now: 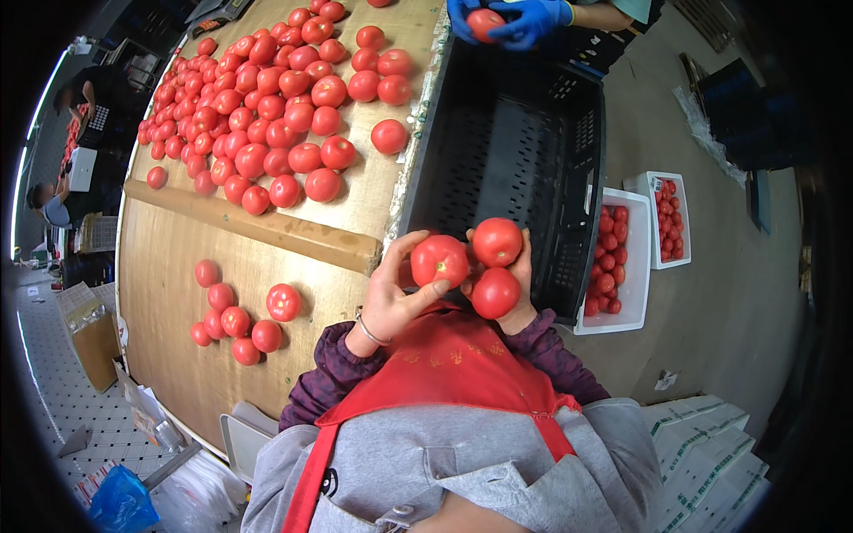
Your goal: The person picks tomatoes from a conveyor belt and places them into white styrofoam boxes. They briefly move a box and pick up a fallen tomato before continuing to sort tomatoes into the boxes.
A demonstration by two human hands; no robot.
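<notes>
My left hand (pixel 396 290) grips one red tomato (pixel 440 261) by its sides, with the stem end facing up. Close beside it, my right hand (pixel 522 283) holds two more, an upper tomato (pixel 497 242) and a lower tomato (pixel 496 293). Both hands are over the near end of a black perforated plastic crate (pixel 586 200), whose visible floor holds no tomatoes. To the left, a large pile of tomatoes (pixel 270 106) lies on a wooden table (pixel 160 280). Several loose tomatoes (pixel 235 321) lie on the near side of a wooden bar (pixel 266 230).
Across the crate, a co-worker's blue-gloved hands (pixel 530 23) hold a tomato (pixel 484 25). White foam boxes of tomatoes (pixel 645 266) (pixel 680 193) stand right of the crate. Stacked printed cartons (pixel 706 460) are at the lower right. A pale plastic tray (pixel 240 443) sits by the table's near edge.
</notes>
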